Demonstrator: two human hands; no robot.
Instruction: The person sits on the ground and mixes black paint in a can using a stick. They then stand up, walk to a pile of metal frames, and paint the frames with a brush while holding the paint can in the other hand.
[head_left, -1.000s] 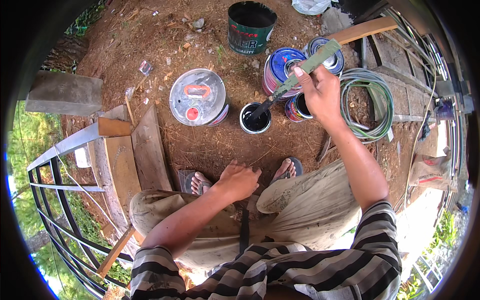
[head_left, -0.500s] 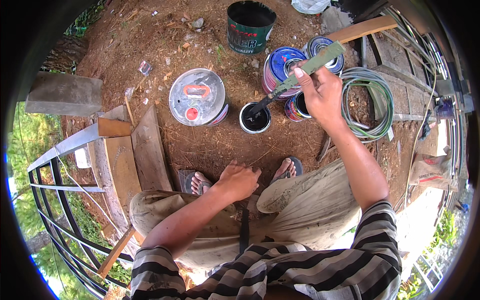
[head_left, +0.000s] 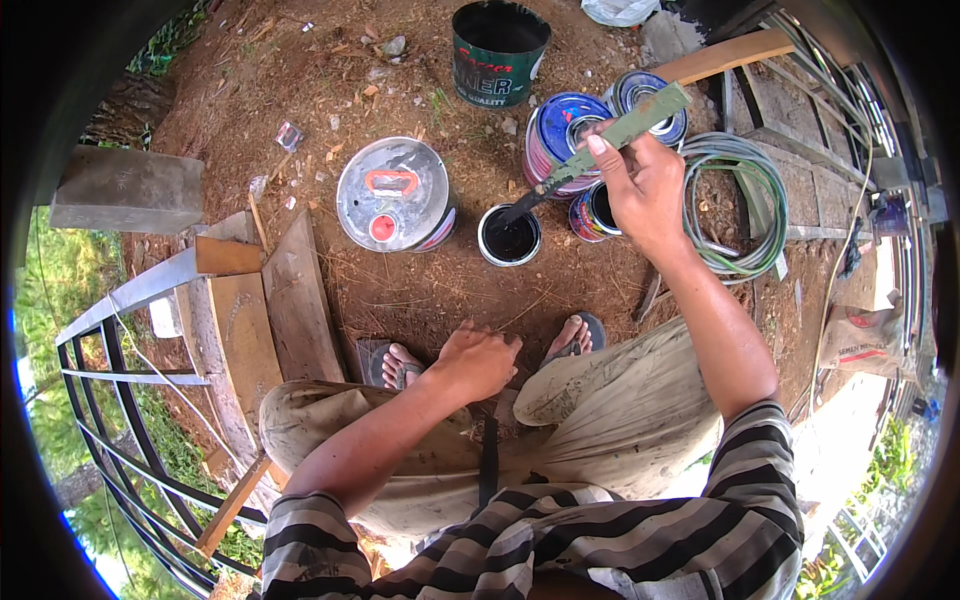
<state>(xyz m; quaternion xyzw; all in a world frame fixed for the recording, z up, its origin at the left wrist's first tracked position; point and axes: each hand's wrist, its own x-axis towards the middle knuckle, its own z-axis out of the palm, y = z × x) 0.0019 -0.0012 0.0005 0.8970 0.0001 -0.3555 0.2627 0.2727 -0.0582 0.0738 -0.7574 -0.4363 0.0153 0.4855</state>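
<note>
My right hand (head_left: 645, 190) grips a green-smeared paint stick (head_left: 655, 105), held tilted, its dark lower end inside a small open can (head_left: 509, 240) of black paint. Just behind that hand are a colorful small can (head_left: 585, 218), a blue-lidded can (head_left: 568, 115) and another round can (head_left: 650, 90). To the left stands a large silver can (head_left: 393, 205) with an orange handle and red cap. My left hand (head_left: 478, 355) hangs between my knees, fingers loosely bent and slightly apart, holding nothing.
A dark green bucket (head_left: 500, 55) stands at the back. A coiled hose (head_left: 765, 225) lies right, near planks, rods and a paper sack (head_left: 865, 345). Boards (head_left: 240, 340), a concrete block (head_left: 128, 188) and a metal frame (head_left: 110, 380) are on the left. My sandalled feet rest on dirt.
The stick has shifted very slightly in the black paint, its upper end a little to the right. My left hand and the cans look the same.
</note>
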